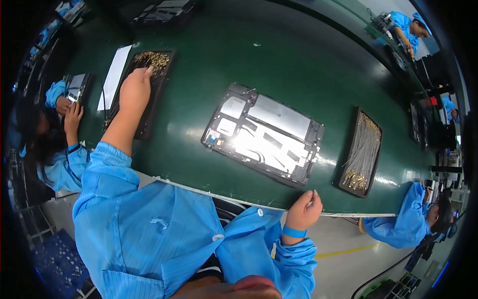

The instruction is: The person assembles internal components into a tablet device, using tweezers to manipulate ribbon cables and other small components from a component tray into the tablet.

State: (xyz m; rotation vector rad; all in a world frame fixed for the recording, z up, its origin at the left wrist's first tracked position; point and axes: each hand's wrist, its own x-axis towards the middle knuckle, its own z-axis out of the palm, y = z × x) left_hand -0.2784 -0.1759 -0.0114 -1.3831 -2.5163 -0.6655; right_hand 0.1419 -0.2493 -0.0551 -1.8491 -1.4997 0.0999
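Note:
My left hand [135, 90] reaches over a black tray [146, 119] at the left, its fingers closed together at the heap of gold-ended thin cables [158, 61]. Whether a cable is between the fingertips is too small to tell. My right hand [303, 213], with a blue band at the wrist, is closed by the table's front edge, and what it may hold is hidden. Between the hands lies an opened flat electronic device [271, 134], its silver metal plates, dark frame and inner parts facing up. The right hand is just below the device's near right corner, apart from it.
A second black tray [377, 167] of grey cables with gold ends stands on the green table [209, 60] at the right. White paper [114, 77] lies beside the left tray. Co-workers sit left [62, 164] and right [398, 219]. Another device [167, 11] lies at the far side.

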